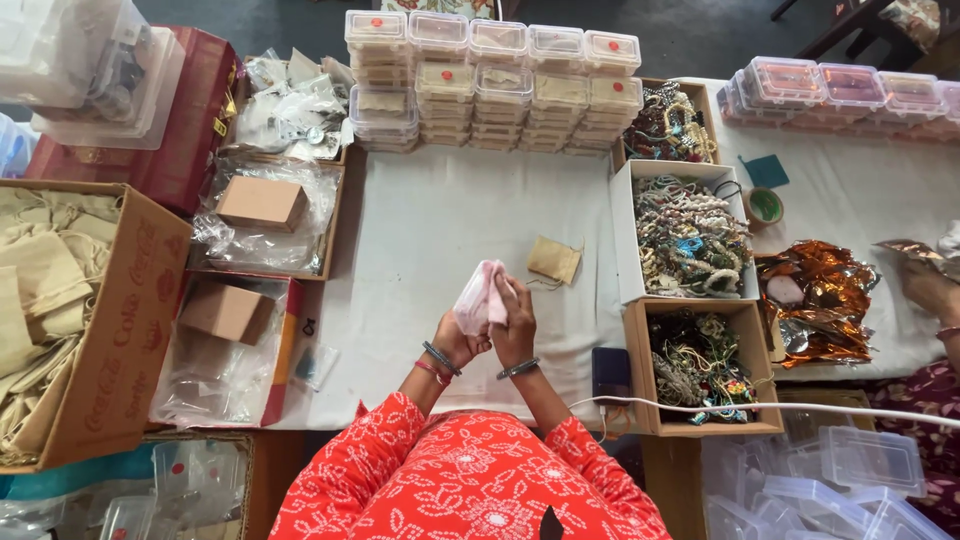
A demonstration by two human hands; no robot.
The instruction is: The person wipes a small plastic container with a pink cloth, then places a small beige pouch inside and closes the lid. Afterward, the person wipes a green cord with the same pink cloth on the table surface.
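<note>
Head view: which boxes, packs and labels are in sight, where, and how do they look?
Clear tubs: stacked at table's far edge, red dot stickers on the lids.
Printed carton: far left, brown with red lettering, holding cloth bags.
Three boxes: right of the hands, full of bead jewellery.
Pink pouch: held in both hands.

A jewellery packing workshop: around the cloth-covered counter (440,230) stand stacked plastic boxes (495,85), bead-filled cartons (688,240) and cloth pouches (40,290).

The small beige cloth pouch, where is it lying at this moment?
In the head view, the small beige cloth pouch lies on the white table cover, just beyond and to the right of the right hand, left of the white box of bracelets.
</note>
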